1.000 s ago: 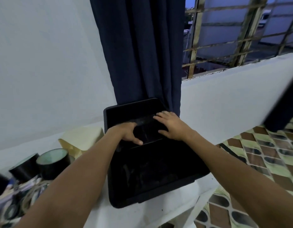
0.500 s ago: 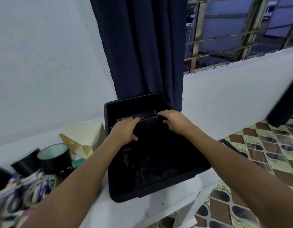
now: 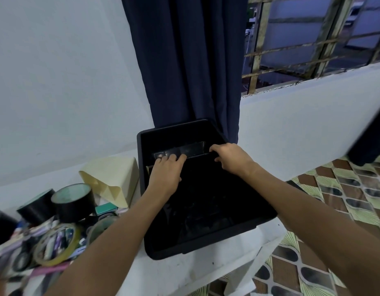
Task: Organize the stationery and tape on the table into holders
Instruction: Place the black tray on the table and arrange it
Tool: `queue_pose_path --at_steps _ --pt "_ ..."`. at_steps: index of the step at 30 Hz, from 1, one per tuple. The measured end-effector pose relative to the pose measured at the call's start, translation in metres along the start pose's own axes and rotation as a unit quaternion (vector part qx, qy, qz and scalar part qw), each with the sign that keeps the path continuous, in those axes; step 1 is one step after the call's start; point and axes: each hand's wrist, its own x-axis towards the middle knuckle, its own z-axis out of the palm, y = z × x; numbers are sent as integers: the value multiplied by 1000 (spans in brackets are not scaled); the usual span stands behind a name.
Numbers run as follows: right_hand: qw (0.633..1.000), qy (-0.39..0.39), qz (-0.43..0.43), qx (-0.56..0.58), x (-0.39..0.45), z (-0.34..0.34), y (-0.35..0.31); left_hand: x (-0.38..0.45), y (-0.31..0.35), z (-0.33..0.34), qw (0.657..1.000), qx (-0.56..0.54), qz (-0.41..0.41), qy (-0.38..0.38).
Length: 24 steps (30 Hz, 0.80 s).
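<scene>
A large black bin (image 3: pixel 206 242) stands on the white table (image 3: pixel 184 272) by the wall. Inside it, near the far wall, is a smaller black rectangular holder (image 3: pixel 191 149) with a glossy face. My left hand (image 3: pixel 166 174) curls its fingers over the holder's left top edge. My right hand (image 3: pixel 229 160) grips its right end. To the left lies a pile of stationery with two black tape rolls (image 3: pixel 72 201) (image 3: pixel 35 207) and a yellowish tape roll (image 3: pixel 56 244). The bin's dark inside hides whatever else lies in it.
A cream folded paper holder (image 3: pixel 112 180) sits between the bin and the tape rolls. A dark blue curtain (image 3: pixel 184 60) hangs right behind the bin. The table's edge runs just right of the bin, with patterned floor tiles (image 3: pixel 334 199) below.
Both hands have moved the small black holder farther into the bin, toward its far wall. My view has tipped slightly, showing more of the stationery pile.
</scene>
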Motion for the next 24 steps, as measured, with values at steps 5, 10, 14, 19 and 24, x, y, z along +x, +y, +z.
queue_pose_path --at_steps 5,10,14,19,24 --pt "999 -43 -2 20 4 -4 5 -3 7 0 1000 15 -5 13" --pt "993 -111 -9 29 9 -14 9 -3 5 -1 1000 9 15 16" --pt "990 -134 -23 32 11 -20 10 -4 -8 -6 999 -8 14 -30" --pt "988 -141 -33 55 8 -16 11 -19 -36 -21 995 78 -35 -46" --pt "989 -137 -43 44 3 -9 10 -27 -53 -24 993 -13 -77 -83"
